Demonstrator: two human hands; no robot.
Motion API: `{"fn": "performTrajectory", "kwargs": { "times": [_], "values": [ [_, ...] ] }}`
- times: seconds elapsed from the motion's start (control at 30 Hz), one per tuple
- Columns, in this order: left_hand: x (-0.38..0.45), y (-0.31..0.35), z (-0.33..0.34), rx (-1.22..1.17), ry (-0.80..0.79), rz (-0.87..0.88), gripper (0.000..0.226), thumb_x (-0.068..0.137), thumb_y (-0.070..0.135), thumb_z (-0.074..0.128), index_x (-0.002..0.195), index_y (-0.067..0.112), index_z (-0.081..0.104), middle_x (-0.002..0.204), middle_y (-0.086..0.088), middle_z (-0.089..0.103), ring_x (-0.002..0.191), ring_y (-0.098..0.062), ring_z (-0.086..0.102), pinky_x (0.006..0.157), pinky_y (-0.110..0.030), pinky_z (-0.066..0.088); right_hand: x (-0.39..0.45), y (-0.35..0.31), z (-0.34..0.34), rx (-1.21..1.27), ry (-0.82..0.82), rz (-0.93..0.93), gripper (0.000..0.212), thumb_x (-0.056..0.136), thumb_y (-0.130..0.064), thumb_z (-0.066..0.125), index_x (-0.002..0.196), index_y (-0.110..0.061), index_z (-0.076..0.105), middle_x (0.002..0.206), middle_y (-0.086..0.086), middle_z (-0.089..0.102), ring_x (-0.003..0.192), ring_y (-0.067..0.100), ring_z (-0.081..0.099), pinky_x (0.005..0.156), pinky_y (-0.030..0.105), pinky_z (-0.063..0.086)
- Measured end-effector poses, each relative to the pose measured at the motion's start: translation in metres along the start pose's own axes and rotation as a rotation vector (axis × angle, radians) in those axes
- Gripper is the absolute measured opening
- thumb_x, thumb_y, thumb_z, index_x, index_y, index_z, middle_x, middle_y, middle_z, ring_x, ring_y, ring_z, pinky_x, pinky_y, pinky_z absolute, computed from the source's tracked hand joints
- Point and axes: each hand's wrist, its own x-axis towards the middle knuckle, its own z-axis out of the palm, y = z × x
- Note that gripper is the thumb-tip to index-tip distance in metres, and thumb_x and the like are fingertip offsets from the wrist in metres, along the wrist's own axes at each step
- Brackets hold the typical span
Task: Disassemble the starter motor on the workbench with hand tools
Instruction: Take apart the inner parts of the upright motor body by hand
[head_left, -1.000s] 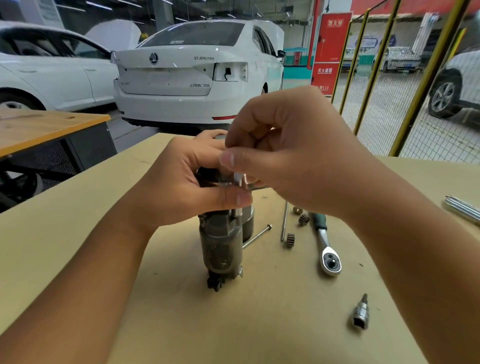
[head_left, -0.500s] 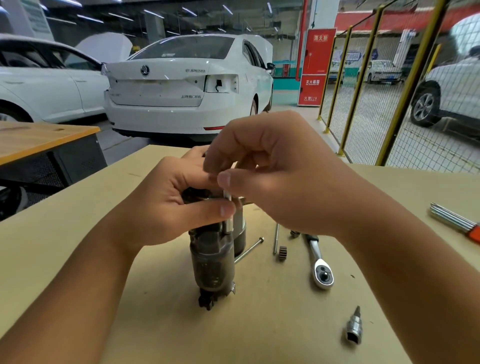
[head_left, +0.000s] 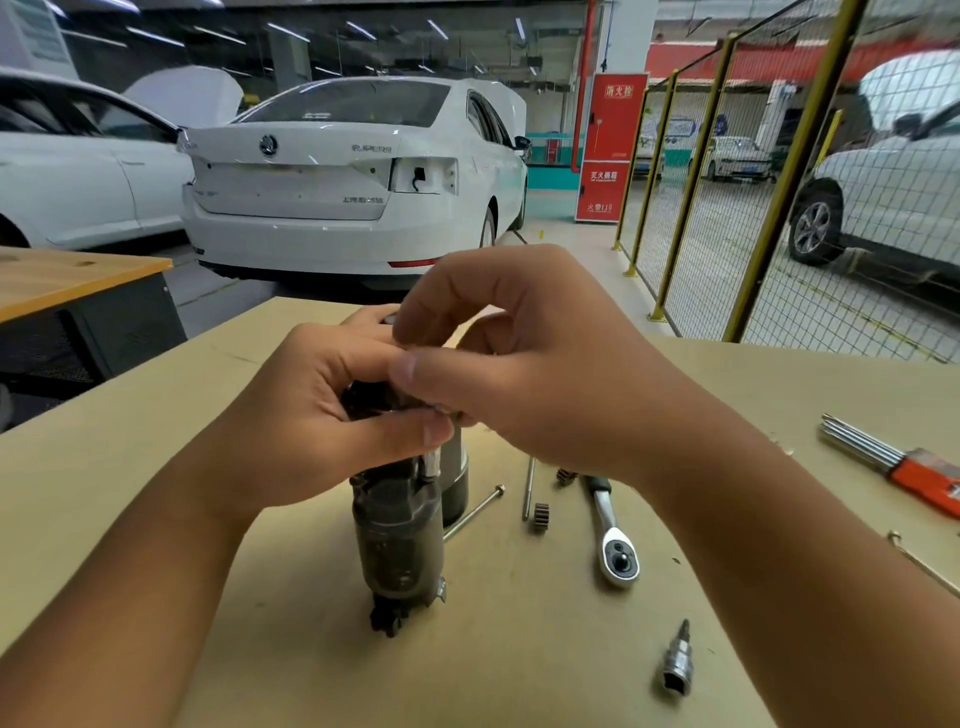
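A dark, grimy starter motor (head_left: 397, 540) stands upright on the cardboard-covered workbench (head_left: 291, 649). My left hand (head_left: 311, 415) grips its upper end from the left, thumb across the front. My right hand (head_left: 524, 364) hovers over the top, with thumb and fingers pinching a small part there; the part itself is hidden by my fingers. A thin metal pin (head_left: 430, 465) runs down the motor's side below my thumbs.
To the motor's right lie two long bolts (head_left: 475, 512) (head_left: 529, 488), small gears (head_left: 541, 512), a ratchet wrench (head_left: 613, 540), a bit socket (head_left: 678, 662) and an orange-handled hex key set (head_left: 898, 462). White cars, a wooden bench and a yellow mesh fence stand behind.
The view has tilted upward, so the bench sits lower in frame. My right hand has shifted a little on the motor's top; my left hand keeps its grip.
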Motion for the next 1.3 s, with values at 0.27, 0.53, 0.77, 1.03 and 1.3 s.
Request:
{"fn": "performTrajectory", "kwargs": {
  "times": [0.27, 0.53, 0.77, 1.03, 1.3],
  "values": [
    [0.000, 0.002, -0.001, 0.015, -0.032, 0.004, 0.013, 0.086, 0.027, 0.072, 0.092, 0.017, 0.078, 0.093, 0.022, 0.071, 0.102, -0.006, 0.062, 0.085, -0.011, 0.045, 0.002, 0.001, -0.006, 0.018, -0.032, -0.037, 0.024, 0.083, 0.003, 0.074, 0.088, -0.021, 0.075, 0.084, -0.002, 0.075, 0.076, 0.016, 0.072, 0.071, 0.048, 0.061],
    [0.001, 0.003, 0.003, -0.004, 0.058, -0.003, 0.017, 0.080, 0.024, 0.078, 0.088, 0.010, 0.078, 0.094, 0.001, 0.074, 0.103, -0.028, 0.064, 0.088, -0.040, 0.054, 0.000, 0.007, 0.005, 0.109, 0.113, -0.022, 0.013, 0.083, -0.005, 0.082, 0.083, -0.012, 0.071, 0.074, 0.007, 0.073, 0.067, 0.023, 0.074, 0.063, 0.052, 0.061],
    [-0.001, 0.003, -0.003, -0.041, -0.047, -0.014, 0.024, 0.083, 0.031, 0.075, 0.106, 0.034, 0.079, 0.108, 0.023, 0.072, 0.117, -0.018, 0.062, 0.093, -0.045, 0.052, -0.007, 0.004, 0.006, 0.330, -0.040, -0.026, 0.017, 0.090, 0.009, 0.064, 0.091, -0.006, 0.071, 0.086, 0.018, 0.072, 0.069, 0.016, 0.063, 0.061, 0.025, 0.051],
    [-0.003, 0.004, 0.002, 0.001, 0.024, -0.061, 0.022, 0.079, 0.036, 0.080, 0.097, 0.024, 0.081, 0.107, 0.019, 0.072, 0.130, -0.019, 0.054, 0.102, -0.050, 0.054, -0.018, 0.003, 0.056, 0.519, 0.438, 0.230, 0.012, 0.083, -0.022, 0.082, 0.088, -0.014, 0.074, 0.083, 0.011, 0.073, 0.074, 0.024, 0.073, 0.062, 0.037, 0.060],
    [-0.005, 0.009, 0.010, 0.098, 0.120, 0.045, 0.045, 0.078, 0.028, 0.075, 0.117, 0.049, 0.067, 0.128, 0.050, 0.048, 0.146, -0.012, 0.038, 0.110, -0.039, 0.047, -0.012, -0.006, 0.094, 0.383, 0.797, 0.184, 0.017, 0.074, -0.037, 0.083, 0.085, -0.030, 0.072, 0.114, -0.023, 0.070, 0.105, 0.010, 0.071, 0.092, 0.045, 0.059]
  ]
}}
